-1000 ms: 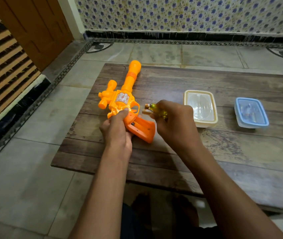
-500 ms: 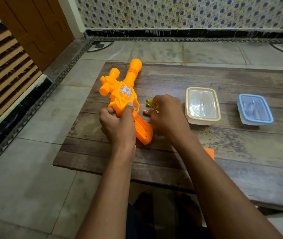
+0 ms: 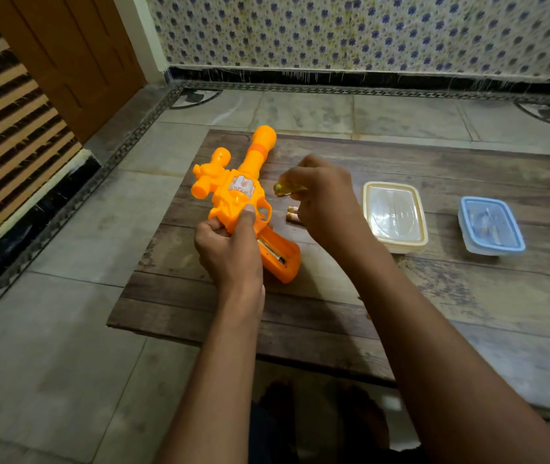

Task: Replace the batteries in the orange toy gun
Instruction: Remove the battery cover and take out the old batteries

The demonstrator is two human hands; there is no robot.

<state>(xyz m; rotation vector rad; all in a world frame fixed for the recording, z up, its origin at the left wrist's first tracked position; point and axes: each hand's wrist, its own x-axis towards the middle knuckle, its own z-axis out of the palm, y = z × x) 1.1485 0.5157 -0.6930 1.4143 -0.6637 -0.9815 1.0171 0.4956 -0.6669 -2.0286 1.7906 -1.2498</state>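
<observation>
The orange toy gun (image 3: 233,195) lies on the wooden table (image 3: 434,296), barrel pointing away from me. My left hand (image 3: 230,252) grips it at the trigger area, thumb on its body. The handle's battery compartment (image 3: 277,256) is open, with a dark battery inside. My right hand (image 3: 324,195) holds a yellow-handled screwdriver (image 3: 287,188) just right of the gun. Two gold-tipped batteries (image 3: 292,213) lie on the table under that hand, partly hidden by it.
A lidded clear container with a cream rim (image 3: 394,216) stands right of my right hand. A blue-rimmed lidded container (image 3: 491,226) sits further right. The low table stands on a tiled floor (image 3: 49,363); a wall and a door are behind.
My right hand has moved up and away from the gun's handle, which uncovers the open battery compartment. The two batteries now rest on the table. My left hand keeps its grip on the gun.
</observation>
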